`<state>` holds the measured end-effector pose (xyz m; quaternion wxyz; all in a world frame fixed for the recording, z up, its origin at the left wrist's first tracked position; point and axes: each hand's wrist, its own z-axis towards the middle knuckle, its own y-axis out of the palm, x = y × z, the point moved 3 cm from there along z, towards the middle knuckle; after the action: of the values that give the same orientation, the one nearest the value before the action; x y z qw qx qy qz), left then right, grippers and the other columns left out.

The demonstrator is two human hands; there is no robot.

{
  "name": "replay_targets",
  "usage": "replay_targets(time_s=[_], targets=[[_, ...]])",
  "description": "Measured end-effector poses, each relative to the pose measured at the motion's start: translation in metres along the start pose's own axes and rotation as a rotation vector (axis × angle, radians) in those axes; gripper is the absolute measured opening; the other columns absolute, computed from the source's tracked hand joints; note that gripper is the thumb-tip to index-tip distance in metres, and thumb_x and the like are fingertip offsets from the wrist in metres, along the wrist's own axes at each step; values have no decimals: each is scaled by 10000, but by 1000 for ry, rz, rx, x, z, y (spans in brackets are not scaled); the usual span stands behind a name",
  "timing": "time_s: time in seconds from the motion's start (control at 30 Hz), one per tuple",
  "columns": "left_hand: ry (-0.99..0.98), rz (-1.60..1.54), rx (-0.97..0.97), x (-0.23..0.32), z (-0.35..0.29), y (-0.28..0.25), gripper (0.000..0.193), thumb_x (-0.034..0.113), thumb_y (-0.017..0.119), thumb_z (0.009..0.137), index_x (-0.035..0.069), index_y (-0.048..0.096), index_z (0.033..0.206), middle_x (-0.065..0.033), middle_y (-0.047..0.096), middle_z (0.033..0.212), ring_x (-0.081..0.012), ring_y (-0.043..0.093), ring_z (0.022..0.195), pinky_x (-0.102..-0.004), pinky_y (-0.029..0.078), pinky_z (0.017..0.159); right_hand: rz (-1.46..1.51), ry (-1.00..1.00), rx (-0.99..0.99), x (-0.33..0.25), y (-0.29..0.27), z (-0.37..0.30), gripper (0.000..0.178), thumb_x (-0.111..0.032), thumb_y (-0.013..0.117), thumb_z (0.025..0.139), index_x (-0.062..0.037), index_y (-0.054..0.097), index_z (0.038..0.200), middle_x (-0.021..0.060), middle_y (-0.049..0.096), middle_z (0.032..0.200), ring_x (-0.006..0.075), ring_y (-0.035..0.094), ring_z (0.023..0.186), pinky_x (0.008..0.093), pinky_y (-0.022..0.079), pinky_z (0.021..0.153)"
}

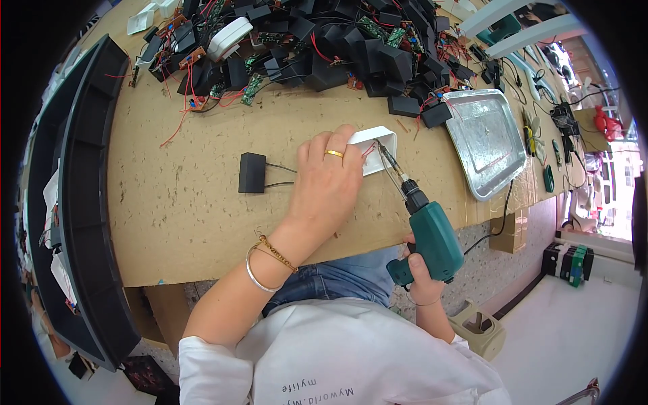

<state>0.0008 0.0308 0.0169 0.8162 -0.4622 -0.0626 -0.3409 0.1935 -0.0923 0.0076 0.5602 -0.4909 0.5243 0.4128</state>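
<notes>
A white case lies open side up near the middle of the brown surface, just left of a metal tray. The left hand lies flat over the case's left part, fingers spread and pressing it down; a gold ring sits on one finger, and bangles circle the wrist. Thin red wires show at the case's edge under the fingertips.

The right hand is closed around the grip of a green driver, held off the front edge of the surface — its bit slants up and left, the tip inside the case.

Left of the left hand, a small black box with two dark leads lies on the surface, apart from the case. Along the far edge sprawls a heap of black boxes, green boards and red wires. A long black tray stands along the left side. Beyond the metal tray, further tools and cables lie scattered, too small to tell apart.
</notes>
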Motion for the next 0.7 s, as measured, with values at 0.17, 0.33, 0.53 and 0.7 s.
replay_targets(time_s=[0.17, 0.33, 0.53, 0.7], targets=[[22, 22, -35, 0, -1, 1, 140, 99, 587, 814, 11, 539, 912, -158, 510, 1187, -308, 504, 1009, -429, 395, 877, 60, 24, 5, -1, 2, -1, 365, -136, 704, 841, 20, 606, 1156, 60, 641, 984, 136, 586, 846, 281, 474, 771], [29, 41, -29, 0, -1, 2, 138, 91, 587, 800, 17, 538, 905, -153, 512, 1185, -303, 506, 1001, -422, 399, 866, 9, -2, 3, 3, 0, 1, 381, -152, 719, 833, 25, 608, 1152, 67, 646, 986, 135, 591, 838, 281, 478, 764], [24, 42, -31, 1, 1, 1, 142, 104, 593, 819, 9, 534, 908, -148, 514, 1174, -297, 509, 992, -417, 399, 856, -98, -24, -32, 9, -2, 1, 507, -270, 683, 856, 19, 520, 1239, 106, 616, 1072, 134, 569, 833, 273, 479, 722], [1, -7, -8, 0, 0, 1, 198, 60, 664, 809, 28, 496, 908, -134, 522, 1189, -329, 513, 974, -437, 411, 840, -51, 3, -2, 13, -4, 0, 450, -214, 707, 840, 23, 562, 1195, 104, 637, 1058, 159, 598, 880, 296, 487, 778]])
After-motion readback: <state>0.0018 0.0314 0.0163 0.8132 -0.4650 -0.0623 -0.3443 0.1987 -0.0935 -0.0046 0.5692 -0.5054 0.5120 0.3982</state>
